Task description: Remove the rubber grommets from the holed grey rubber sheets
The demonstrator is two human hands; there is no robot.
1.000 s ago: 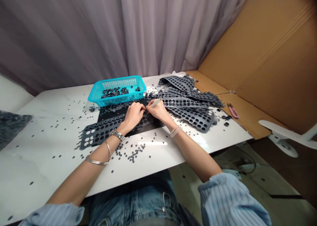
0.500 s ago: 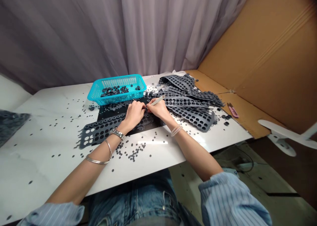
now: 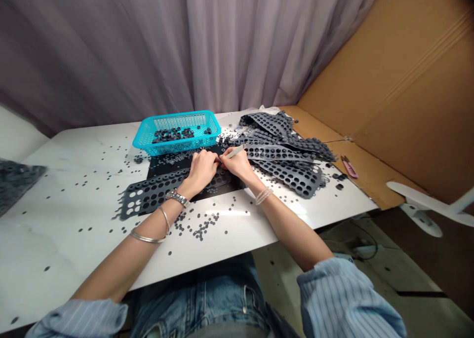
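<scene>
My left hand [image 3: 203, 170] rests on a dark grey perforated rubber sheet [image 3: 155, 196] with its fingers curled, and I cannot tell whether they pinch the sheet. The sheet lies on a black mat [image 3: 163, 168]. Just to the right, my right hand [image 3: 236, 163] holds a slim pale tool [image 3: 235, 152], its tip hidden near my left fingertips. Loose dark rubber discs [image 3: 200, 227] lie scattered on the white table [image 3: 59, 234]. More punched sheets [image 3: 285, 153] are heaped beyond my right hand.
A turquoise plastic basket [image 3: 177, 132] holding dark discs stands at the table's back. Pink snips [image 3: 349, 167] lie on cardboard [image 3: 370, 163] at the right. A grey bag of discs [image 3: 17, 185] sits at the left edge. Curtains hang behind the table.
Both hands stay almost in place over the sheet, with the tool still in my right hand. The whole scene shifts slightly in view.
</scene>
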